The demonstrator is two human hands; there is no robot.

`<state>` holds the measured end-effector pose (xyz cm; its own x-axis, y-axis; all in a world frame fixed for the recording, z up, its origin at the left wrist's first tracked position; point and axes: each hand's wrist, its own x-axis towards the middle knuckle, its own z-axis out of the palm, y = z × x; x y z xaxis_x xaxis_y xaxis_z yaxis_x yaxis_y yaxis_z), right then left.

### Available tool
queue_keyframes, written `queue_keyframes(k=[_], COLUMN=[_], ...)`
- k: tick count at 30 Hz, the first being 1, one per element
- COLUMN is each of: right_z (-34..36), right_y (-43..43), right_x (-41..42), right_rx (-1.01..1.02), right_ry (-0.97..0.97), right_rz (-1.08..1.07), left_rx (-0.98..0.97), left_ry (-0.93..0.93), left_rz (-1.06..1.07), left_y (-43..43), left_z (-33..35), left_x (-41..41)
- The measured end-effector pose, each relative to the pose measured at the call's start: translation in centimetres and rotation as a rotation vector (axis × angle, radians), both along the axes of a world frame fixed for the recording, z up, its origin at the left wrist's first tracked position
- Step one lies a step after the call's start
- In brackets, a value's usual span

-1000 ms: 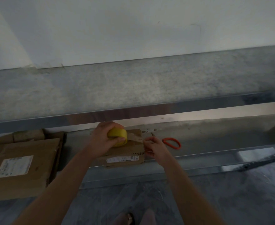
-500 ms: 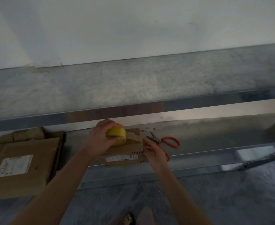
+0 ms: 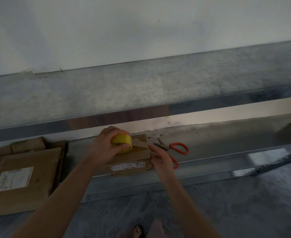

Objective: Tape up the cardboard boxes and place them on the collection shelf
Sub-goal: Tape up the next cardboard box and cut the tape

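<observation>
head view: the small cardboard box [image 3: 132, 160] lies on a low metal shelf [image 3: 227, 152] that runs along the wall, its front face with a white label [image 3: 127, 166] at the shelf's front rim. everything else is placed from this box. on top of the box, toward its left rear, sits a yellow tape roll [image 3: 122, 143]. the left hand [image 3: 105, 148] comes over it from the left, and its grip is curled round the roll, with the thumb on the near side and the fingers over the far side. a glossy strip of tape [image 3: 140, 143] runs from the roll across the box top toward the box's right edge. the right hand [image 3: 160, 158] is at the box's right end. its grip is loose and holds nothing, the fingers spread and nearly straight, the fingertips at the box's right edge. whether they press on the tape cannot be told. just right of the box, partly behind that hand, 1 pair of orange-handled scissors [image 3: 174, 148] lies on the shelf with the blades pointing back toward the box. well to the left of the box lies a large flat cardboard box [image 3: 29, 186] with a pale label, and smaller cardboard pieces [image 3: 28, 145] lie behind it. below the box, on the grey floor [image 3: 244, 203], a foot [image 3: 138, 231] shows at the bottom edge.
</observation>
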<state>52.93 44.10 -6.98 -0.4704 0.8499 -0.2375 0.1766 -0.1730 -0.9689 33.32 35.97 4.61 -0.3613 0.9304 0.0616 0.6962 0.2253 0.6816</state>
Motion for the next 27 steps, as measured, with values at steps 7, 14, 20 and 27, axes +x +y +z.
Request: queue_keyframes(k=[7, 14, 20, 27], right_z=[2.0, 2.4, 2.9, 4.6], right_y=[0.4, 0.3, -0.5, 0.1], right_x=[0.5, 0.6, 0.0, -0.5], right_rx=[-0.126, -0.209, 0.022, 0.289], right_ry=[0.064, 0.066, -0.194, -0.314], right_rz=[0.175, 0.209, 0.351, 0.424], left_rx=[-0.074, -0.109, 0.014, -0.029], left_ry=[0.041, 0.131, 0.026, -0.032], left_rz=[-0.100, -0.112, 0.137, 0.079], left_y=[0.4, 0.4, 0.7, 0.1], left_z=[0.8, 0.9, 1.1, 1.5], left_x=[-0.4, 0.1, 0.2, -0.3])
